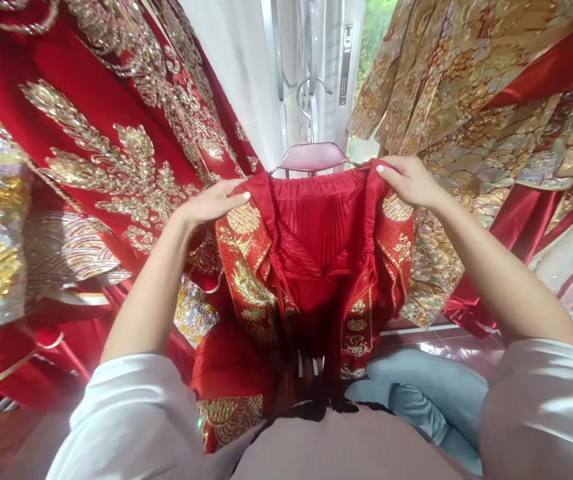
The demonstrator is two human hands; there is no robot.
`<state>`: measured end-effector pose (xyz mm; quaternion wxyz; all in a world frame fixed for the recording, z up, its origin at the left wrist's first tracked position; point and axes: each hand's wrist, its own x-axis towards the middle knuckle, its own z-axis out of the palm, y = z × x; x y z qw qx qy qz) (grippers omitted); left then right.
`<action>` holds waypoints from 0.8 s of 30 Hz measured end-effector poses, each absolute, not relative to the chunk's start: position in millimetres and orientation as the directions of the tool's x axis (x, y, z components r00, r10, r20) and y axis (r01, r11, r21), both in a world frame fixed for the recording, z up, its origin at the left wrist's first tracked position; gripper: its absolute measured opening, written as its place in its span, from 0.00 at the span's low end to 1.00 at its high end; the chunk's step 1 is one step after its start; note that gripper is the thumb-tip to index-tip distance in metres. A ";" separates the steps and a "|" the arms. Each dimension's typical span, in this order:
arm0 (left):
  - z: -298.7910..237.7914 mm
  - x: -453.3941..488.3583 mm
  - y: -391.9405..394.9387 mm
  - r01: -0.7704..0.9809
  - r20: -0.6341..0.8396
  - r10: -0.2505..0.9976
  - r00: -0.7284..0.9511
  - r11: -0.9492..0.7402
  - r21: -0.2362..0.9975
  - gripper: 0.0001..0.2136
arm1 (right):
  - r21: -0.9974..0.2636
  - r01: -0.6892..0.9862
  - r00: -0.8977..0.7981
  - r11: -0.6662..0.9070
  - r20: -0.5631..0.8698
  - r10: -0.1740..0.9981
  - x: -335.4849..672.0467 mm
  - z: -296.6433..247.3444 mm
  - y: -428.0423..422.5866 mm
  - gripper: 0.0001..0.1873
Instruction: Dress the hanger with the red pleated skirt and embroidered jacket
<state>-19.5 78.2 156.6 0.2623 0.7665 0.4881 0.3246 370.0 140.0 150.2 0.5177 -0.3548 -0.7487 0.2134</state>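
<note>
In front of me a red embroidered dress (311, 230) hangs spread out, with a pleated bodice, gathered red edges and panels of gold embroidery. A clothes hanger (312, 157) with a pink plate and a metal hook shows at its neckline. My left hand (216, 202) is closed on the dress's left shoulder, thumb on top. The opposite shoulder is gripped by my right hand (409, 179), its thumb also on the cloth. Both hands' other fingers are partly hidden behind the fabric. The lower part of the dress falls into shadow near my body.
A large red gown (91, 127) with gold beadwork hangs close on the left. Gold patterned garments (446, 133) with red satin hang on the right. Behind the hanger stands a white door frame (333, 80) with a metal latch. Pale blue trousers (426, 393) show below right.
</note>
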 end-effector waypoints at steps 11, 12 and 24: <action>169.3 11.2 75.2 0.749 0.506 0.837 0.210 -0.470 0.467 0.15 | -0.568 0.384 -0.141 0.728 0.743 0.654 364.4 145.3 150.3 0.23; 164.8 12.8 80.5 0.739 0.584 0.796 0.161 -0.489 0.464 0.17 | -0.537 0.421 -0.102 0.731 0.773 0.626 362.3 145.7 150.4 0.25; 154.8 14.6 85.4 0.785 0.491 0.870 0.043 -0.333 0.523 0.26 | -0.266 0.747 -0.183 0.610 0.799 0.573 350.8 140.8 142.9 0.23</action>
